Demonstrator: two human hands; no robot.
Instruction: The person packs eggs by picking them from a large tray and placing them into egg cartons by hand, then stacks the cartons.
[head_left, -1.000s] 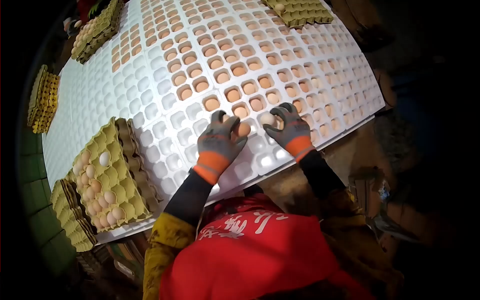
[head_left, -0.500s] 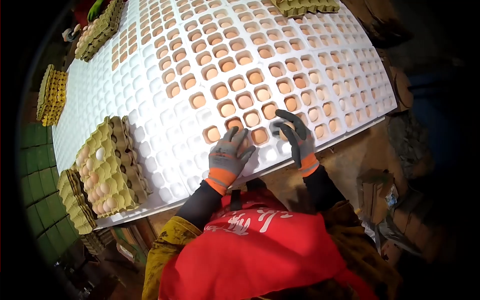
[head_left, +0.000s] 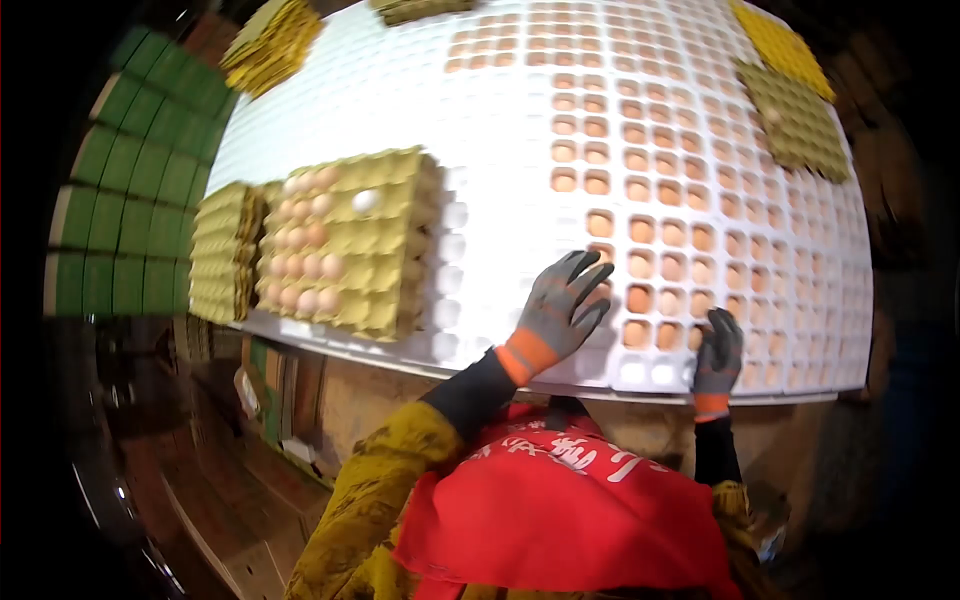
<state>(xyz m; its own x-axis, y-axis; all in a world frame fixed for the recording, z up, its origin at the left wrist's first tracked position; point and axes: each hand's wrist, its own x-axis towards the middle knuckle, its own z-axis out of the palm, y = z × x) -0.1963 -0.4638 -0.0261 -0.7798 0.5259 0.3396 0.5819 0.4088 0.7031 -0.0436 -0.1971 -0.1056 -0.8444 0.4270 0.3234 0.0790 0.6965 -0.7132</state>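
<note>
Grey gloves with orange cuffs cover both my hands. My left hand [head_left: 567, 305] lies palm down over the white foam egg tray [head_left: 500, 340], fingers stretched and thumb apart, holding nothing visible. An egg [head_left: 599, 249] sits in a cell just beyond its fingertips. Further right, my right hand [head_left: 718, 352] bends its fingers down over the tray near its front edge. Beside its thumb side, a brown egg [head_left: 697, 338] rests in a cell, partly covered. Its fingertips' undersides are hidden, so I cannot tell whether it grips anything.
A yellowish pulp egg carton stack [head_left: 385, 270] on the left bears several brown eggs and one white egg [head_left: 365, 201]. More cartons [head_left: 228, 255] lean beside it. Others [head_left: 795, 120] lie at the far right. Green boxes [head_left: 125, 215] are stacked beyond the table's left side.
My view has swung left, bringing the carton stack further in. My left hand has shifted left over the tray. The egg formerly between my right thumb and fingers is no longer clearly visible there.
</note>
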